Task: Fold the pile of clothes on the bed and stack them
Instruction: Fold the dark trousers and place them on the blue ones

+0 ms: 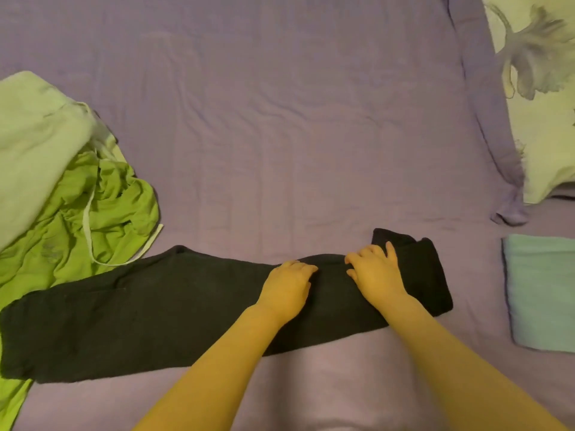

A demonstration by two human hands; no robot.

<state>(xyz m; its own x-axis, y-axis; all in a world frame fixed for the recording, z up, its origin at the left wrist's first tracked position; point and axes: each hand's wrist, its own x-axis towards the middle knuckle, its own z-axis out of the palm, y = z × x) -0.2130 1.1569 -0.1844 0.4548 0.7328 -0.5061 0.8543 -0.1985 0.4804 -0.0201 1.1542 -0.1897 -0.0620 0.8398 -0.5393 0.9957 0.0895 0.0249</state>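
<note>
where the black trousers are stretched lengthwise across the near part of the purple bed, both hands are laid on their right portion. the left hand is curled, its fingertips pressed into the cloth; the right hand is spread nearly flat beside the folded-over end. a green garment and a pale one are heaped at the left, a folded teal piece at the right.
</note>
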